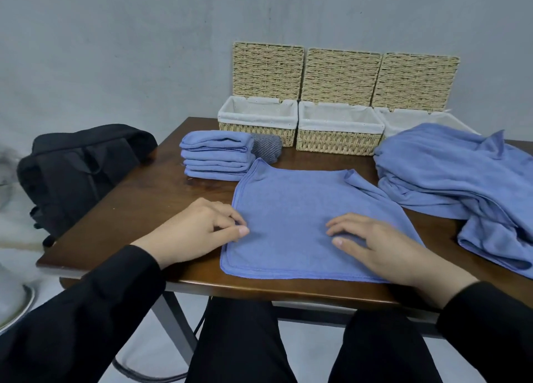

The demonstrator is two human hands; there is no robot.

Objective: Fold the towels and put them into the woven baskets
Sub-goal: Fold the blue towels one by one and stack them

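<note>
Flat towel [302, 218] lay at table [138, 206] near edge; folded stack [215, 156] at left, loose pile [461, 177] at right edge; three baskets [340, 128] lined far edge.

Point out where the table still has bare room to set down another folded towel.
Bare wood lies left of the flat towel, between the folded stack and the table's near-left corner. The right side is crowded by the unfolded pile.

towel [300, 209]: matt blue cloth | baskets [337, 140]: rough woven straw, cloth-lined | table [161, 186]: glossy dark wood
</note>
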